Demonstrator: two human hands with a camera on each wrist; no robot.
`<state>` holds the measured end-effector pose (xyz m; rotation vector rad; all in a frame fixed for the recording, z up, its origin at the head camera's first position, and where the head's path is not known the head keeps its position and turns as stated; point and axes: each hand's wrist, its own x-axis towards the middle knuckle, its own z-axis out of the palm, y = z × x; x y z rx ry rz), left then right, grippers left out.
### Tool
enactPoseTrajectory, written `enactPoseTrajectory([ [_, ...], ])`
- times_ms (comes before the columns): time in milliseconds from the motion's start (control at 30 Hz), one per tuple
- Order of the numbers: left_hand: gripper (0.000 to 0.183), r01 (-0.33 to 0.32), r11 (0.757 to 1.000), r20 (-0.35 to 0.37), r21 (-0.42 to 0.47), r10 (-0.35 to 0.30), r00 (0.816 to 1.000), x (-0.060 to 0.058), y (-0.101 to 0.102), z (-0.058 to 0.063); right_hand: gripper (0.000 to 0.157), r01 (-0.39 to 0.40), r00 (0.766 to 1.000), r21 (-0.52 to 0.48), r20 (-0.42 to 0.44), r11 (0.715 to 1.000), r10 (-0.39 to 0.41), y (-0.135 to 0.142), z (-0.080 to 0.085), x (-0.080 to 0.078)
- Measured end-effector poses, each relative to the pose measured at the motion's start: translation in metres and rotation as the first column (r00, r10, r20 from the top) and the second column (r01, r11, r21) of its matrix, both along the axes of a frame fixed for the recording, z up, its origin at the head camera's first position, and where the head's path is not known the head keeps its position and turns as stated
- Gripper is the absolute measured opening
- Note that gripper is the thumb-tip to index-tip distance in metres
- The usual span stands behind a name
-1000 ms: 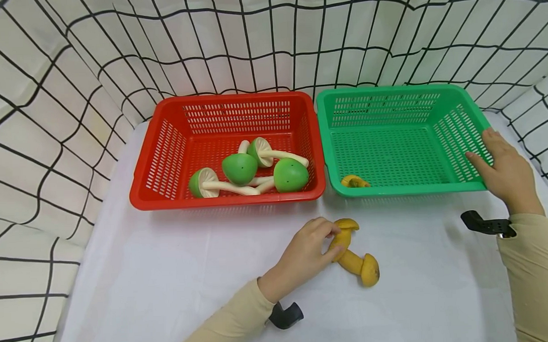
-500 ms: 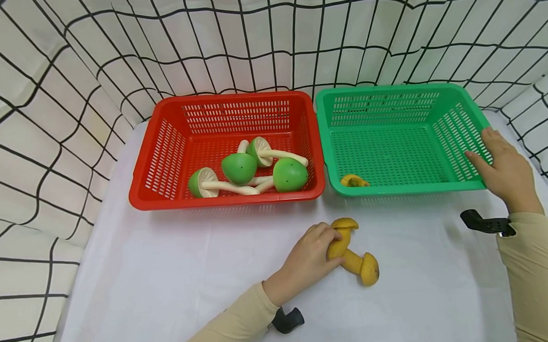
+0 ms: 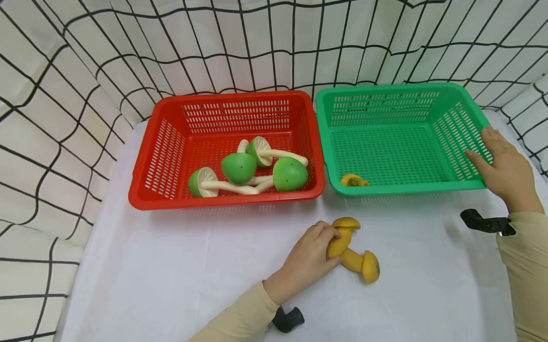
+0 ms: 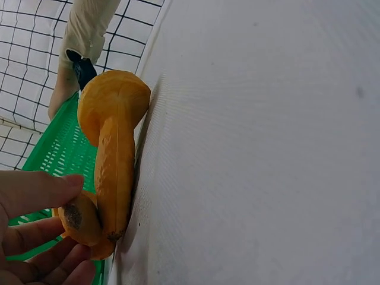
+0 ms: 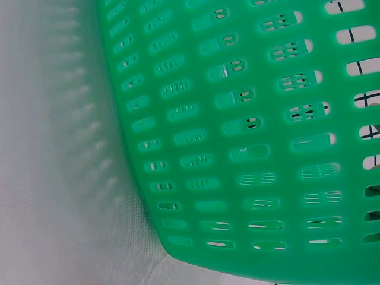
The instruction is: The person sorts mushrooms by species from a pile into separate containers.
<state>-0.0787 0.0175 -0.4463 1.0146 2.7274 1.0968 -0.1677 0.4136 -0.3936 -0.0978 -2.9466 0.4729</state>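
My left hand [image 3: 306, 263] holds a yellow toy mushroom [image 3: 346, 228] by its stem, low over the white cloth. In the left wrist view my thumb [image 4: 56, 189] and fingers are around the stem's dark-ended base. Right beside it lies a second yellow mushroom [image 3: 370, 267], its stem running up to the held one. At the far right my right hand [image 3: 509, 165] rests on the rim of the green basket [image 3: 410, 188], thumb lying over the inside. A yellow mushroom [image 3: 353, 180] in that basket is partly hidden by the front rim.
Left of the green basket stands a red basket [image 3: 220, 202] with several green-capped mushrooms [image 3: 290, 174]. White sheeting with black wire grid [image 3: 270, 54] closes off the back and sides. The right wrist view is filled by the green basket's slotted wall [image 5: 219, 139].
My left hand's fingers have settled around the mushroom's stem, and the hand has dropped slightly. The mushrooms have shifted only a little. My right hand has stayed on the basket rim.
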Motion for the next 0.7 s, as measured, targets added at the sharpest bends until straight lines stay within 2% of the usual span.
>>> enactPoseTrajectory([
  [400, 0.037, -0.031, 1.0, 0.05, -0.002, 0.031, 0.998, -0.0015, -0.0012, -0.0069, 0.066, -0.003, 1.0, -0.002, -0.001, 1.0, 0.003, 0.0017, -0.0015, -0.0003],
  [700, 0.039, -0.046, 0.998, 0.17, 0.034, 0.039, 0.985, -0.0029, -0.0022, -0.0085, 0.066, 0.002, 1.0, -0.002, 0.007, 1.0, -0.002, 0.0012, -0.0018, 0.0],
])
